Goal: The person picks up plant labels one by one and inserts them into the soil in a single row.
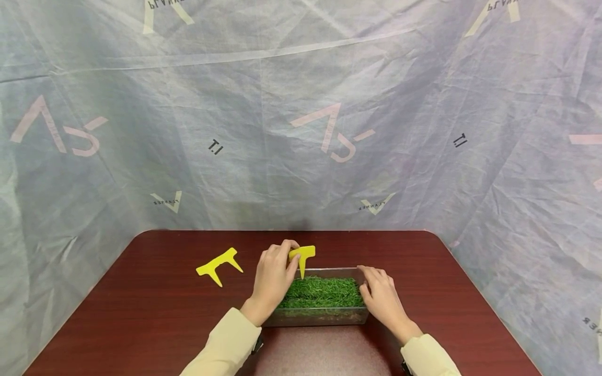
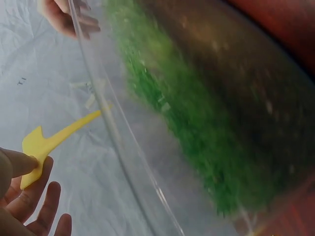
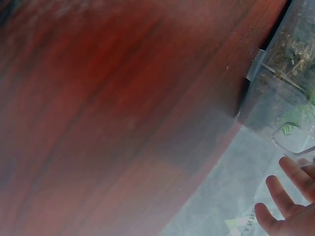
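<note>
Tag [image 1: 307, 251] hangs pinched in left hand [image 1: 274, 272], seemingly above grass [image 1: 324, 291].

Bits I Can't See

In my head view, the left grip [image 1: 274, 274] hides some of the clear box [image 1: 324, 318] and the yellow tag [image 1: 308, 251], and both sleeves [image 1: 223, 342] run off the bottom. In my left wrist view, the brown stuff [image 2: 231, 64] by the grass [image 2: 194, 142] is a blur. In my right one, the edge chops off the box and right grip [image 3: 298, 216], and the bench [image 3: 98, 98] looks fuzzy.
</note>
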A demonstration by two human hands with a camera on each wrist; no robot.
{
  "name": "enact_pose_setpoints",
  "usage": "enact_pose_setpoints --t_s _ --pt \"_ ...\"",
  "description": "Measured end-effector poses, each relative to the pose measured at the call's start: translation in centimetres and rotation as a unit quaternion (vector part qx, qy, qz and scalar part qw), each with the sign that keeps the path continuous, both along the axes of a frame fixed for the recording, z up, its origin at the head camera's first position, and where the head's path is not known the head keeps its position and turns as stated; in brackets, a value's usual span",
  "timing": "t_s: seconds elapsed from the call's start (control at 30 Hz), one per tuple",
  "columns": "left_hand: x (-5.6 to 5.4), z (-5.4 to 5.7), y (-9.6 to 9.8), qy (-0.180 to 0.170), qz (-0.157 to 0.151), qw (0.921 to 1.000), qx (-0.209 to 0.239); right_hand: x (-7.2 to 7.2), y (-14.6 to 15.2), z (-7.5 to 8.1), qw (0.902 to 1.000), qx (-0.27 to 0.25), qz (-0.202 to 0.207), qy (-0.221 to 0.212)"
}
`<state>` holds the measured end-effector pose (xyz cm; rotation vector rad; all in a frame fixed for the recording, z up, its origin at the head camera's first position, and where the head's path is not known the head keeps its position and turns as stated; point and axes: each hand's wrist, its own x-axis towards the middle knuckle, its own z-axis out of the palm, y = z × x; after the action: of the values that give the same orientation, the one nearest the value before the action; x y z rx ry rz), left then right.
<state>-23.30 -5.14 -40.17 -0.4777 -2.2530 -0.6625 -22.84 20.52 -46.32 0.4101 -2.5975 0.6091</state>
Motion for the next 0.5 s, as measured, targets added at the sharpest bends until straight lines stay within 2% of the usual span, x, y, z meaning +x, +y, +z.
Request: enact_pose_setpoints --t_s 0.27,0.5 --pt "0.5 -0.7 1.8 -0.010 -0.015 0.9998 0.003 -0.1 0.0 -0.1 0.9999 -0.003 0.004 0.011" --pt "0.7 -1.1 3.0 -0.009 -0.034 0.9993 0.011 0.0 0.0 -0.1 1.0000 -0.009 0.000 0.001"
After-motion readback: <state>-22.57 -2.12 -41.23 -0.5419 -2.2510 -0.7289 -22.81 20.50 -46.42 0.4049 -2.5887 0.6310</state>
